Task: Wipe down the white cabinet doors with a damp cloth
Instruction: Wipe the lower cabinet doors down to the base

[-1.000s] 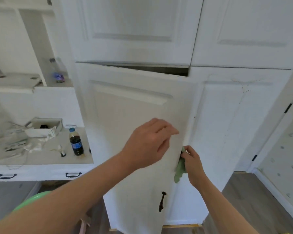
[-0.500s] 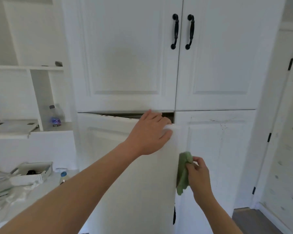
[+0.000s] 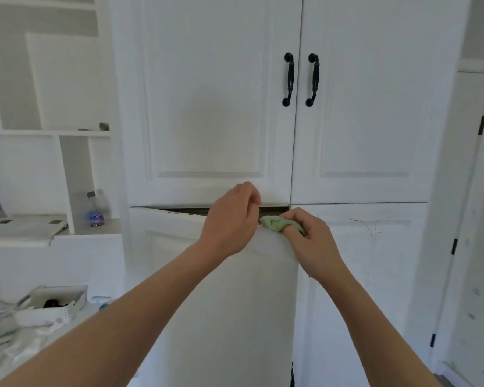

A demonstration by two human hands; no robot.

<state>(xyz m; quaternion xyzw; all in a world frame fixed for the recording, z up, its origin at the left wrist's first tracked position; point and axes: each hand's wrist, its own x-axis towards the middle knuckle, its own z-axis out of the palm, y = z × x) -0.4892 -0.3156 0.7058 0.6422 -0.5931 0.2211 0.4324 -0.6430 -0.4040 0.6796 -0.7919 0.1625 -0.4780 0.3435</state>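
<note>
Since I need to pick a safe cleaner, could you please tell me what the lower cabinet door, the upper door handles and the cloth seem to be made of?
Lower cabinet door: probably painted wood or board; smooth white satin face, moulded panel. Upper door handles: likely metal, dark matte finish, turned shape. Green cloth: soft fabric, bunched in the right hand; weave unclear.

Cabinet doors (image 3: 213, 107): white, plain, with raised-panel outlines.
Upper door handles (image 3: 288, 79): black.
Cloth (image 3: 275, 223): pale green, no pattern.
Lower right door (image 3: 375, 275): white, small dark brown specks near its top edge.
Gap above lower left door (image 3: 185, 210): dark grey-brown.
Side door hinges (image 3: 454, 246): black.
Shelf unit (image 3: 76, 174): white.
Bottle on shelf (image 3: 95, 209): clear, purple-blue label, grey cap.
Basket (image 3: 59, 301): white, perforated side, black item inside.
</note>
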